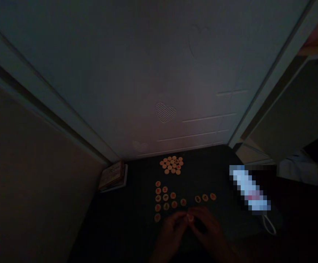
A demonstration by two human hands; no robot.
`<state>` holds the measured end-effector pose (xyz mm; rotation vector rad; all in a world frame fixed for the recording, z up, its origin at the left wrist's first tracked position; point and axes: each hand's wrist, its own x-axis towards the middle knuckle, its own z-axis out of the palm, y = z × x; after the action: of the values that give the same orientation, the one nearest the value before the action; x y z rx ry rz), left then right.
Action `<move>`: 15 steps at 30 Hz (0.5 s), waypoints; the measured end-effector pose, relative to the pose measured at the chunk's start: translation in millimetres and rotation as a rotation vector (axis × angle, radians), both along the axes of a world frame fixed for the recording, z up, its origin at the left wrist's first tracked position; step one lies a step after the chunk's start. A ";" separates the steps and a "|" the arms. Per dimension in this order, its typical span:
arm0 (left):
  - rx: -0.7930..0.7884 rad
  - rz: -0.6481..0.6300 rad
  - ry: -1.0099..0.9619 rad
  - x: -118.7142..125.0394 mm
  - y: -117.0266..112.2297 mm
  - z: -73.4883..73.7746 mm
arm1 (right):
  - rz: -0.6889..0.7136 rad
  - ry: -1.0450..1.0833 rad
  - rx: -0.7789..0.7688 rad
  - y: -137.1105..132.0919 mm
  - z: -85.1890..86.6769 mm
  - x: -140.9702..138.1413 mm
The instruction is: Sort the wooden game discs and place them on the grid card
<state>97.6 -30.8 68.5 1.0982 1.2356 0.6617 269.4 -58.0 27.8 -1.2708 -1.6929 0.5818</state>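
Observation:
The scene is very dark. My left hand [172, 228] and my right hand [208, 226] meet low in the view over a dark table [137, 219]. Their fingertips pinch a small round disc [190, 218] between them. Just beyond the hands lie rows of round wooden discs with red marks [165, 199]. Three more discs [205, 197] lie in a short row to the right. A tight cluster of discs [172, 164] sits at the far edge of the table.
A small box [112, 176] lies at the table's far left corner. A pale blurred-out object [249, 190] rests on the right side, with a thin white cord [269, 224] beside it. A white door with heart shapes [165, 111] rises behind the table.

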 end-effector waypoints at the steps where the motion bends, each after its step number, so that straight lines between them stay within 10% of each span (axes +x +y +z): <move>1: 0.002 -0.002 -0.012 -0.3 0.6 0.5 | -0.008 -0.007 0.001 0.5 -1.2 2.5; 10: 0.102 0.209 0.019 -46.6 30.3 24.0 | -0.338 -0.145 -0.026 14.4 -17.6 85.4; 15: 0.187 0.430 0.229 -94.7 52.7 8.2 | -0.315 -0.237 0.008 20.2 -38.6 116.6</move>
<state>2.9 21.9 76.7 1.0913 1.6570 1.0138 386.0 -37.7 -10.8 -1.6121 -1.6325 0.2440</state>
